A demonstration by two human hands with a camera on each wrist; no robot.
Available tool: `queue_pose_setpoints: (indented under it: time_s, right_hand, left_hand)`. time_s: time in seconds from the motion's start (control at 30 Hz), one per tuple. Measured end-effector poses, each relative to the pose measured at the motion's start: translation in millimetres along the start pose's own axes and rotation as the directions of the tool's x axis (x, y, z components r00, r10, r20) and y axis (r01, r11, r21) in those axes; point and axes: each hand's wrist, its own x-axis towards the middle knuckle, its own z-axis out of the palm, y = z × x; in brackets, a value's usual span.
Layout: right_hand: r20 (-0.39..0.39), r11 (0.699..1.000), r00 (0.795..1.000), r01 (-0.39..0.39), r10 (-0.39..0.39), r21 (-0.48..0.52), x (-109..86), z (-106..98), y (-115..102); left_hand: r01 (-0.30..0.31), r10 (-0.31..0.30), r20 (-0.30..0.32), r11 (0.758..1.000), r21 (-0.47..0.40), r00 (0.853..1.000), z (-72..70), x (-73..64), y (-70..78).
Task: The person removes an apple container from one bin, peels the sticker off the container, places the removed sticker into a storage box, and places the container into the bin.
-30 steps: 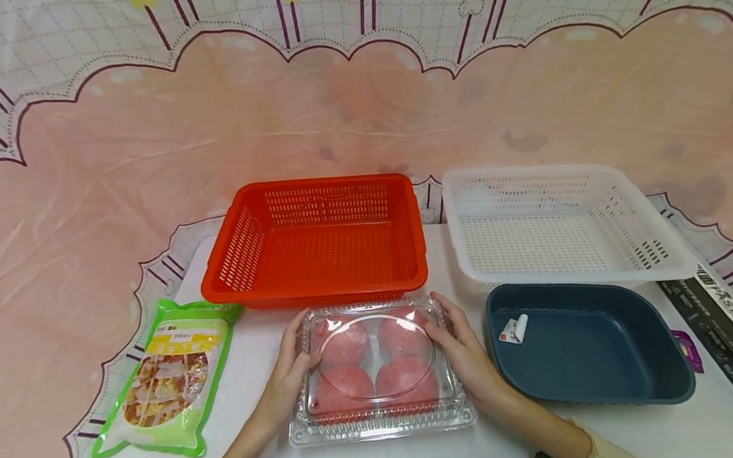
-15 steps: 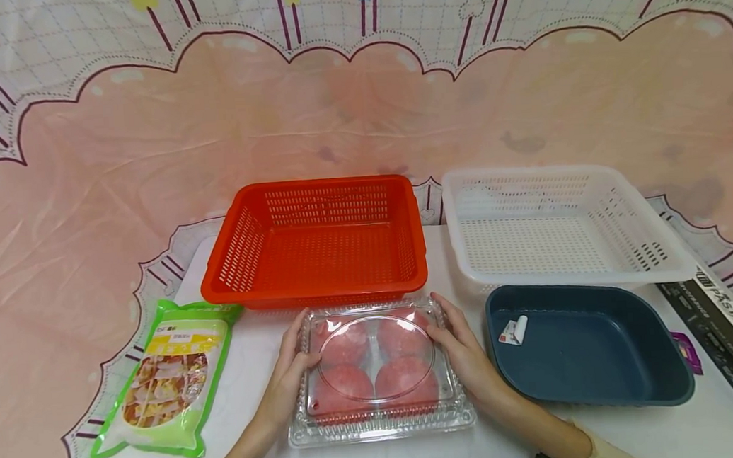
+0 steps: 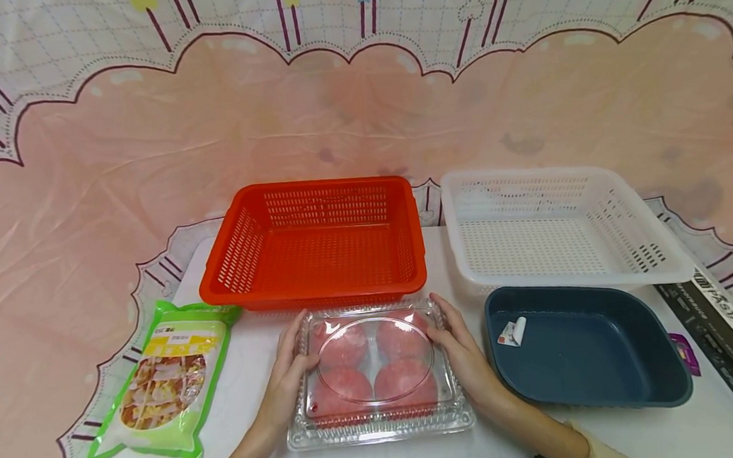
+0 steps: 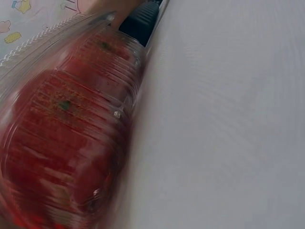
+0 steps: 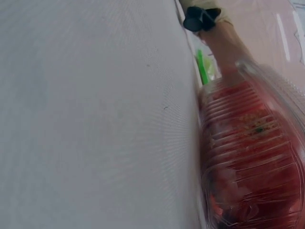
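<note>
A clear plastic clamshell box (image 3: 381,434) with several round red fruits (image 3: 345,385) inside lies at the front middle in the head view, its lid closed. My left hand (image 3: 286,383) grips its left side, with the thumb over the lid's edge. On the opposite side my right hand (image 3: 468,360) holds the box the same way, fingers along the far right corner. Through the ridged plastic, the left wrist view shows the red fruits (image 4: 62,138) with small green spots. Part of the box (image 5: 252,157) also fills the right side of the right wrist view.
A red basket (image 3: 313,293) stands just behind the box, and a white basket (image 3: 574,275) behind right. Right of my hand is a dark blue basin (image 3: 592,355) holding a small white packet (image 3: 513,332). A green food bag (image 3: 166,378) lies left; a black PASTA box (image 3: 719,346) lies far right.
</note>
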Motion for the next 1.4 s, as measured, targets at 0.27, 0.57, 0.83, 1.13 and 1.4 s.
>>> queue_pose_setpoints:
  time_s: [0.27, 0.57, 0.83, 1.13, 1.4]
  right_hand:
    - [0.000, 0.999, 1.000, 0.014, -0.014, 0.041, 1.3, 0, 4]
    - [-0.021, 0.996, 1.000, -0.008, 0.010, 0.091, 1.0, 0, 6]
    - [-0.045, 0.994, 0.998, -0.048, 0.052, 0.094, -4.3, 4, -2]
    - [-0.010, 0.998, 0.999, -0.034, 0.035, 0.049, -16.9, 1, -24]
    - [-0.009, 0.998, 0.999, -0.035, 0.035, 0.052, -22.1, -1, -34]
  left_hand:
    - [-0.001, 0.001, -0.012, 1.000, -0.017, 1.000, 0.8, -0.8, -0.6]
    - [0.014, -0.016, -0.025, 0.999, -0.048, 1.000, 3.1, -2.7, 1.7]
    - [0.026, -0.028, -0.030, 0.999, -0.046, 0.999, 2.0, -6.9, 14.3]
    - [0.067, -0.069, -0.025, 0.995, -0.074, 0.997, 1.4, -16.9, 33.3]
    - [0.062, -0.064, -0.016, 0.994, -0.092, 0.998, 1.2, -23.4, 44.1]
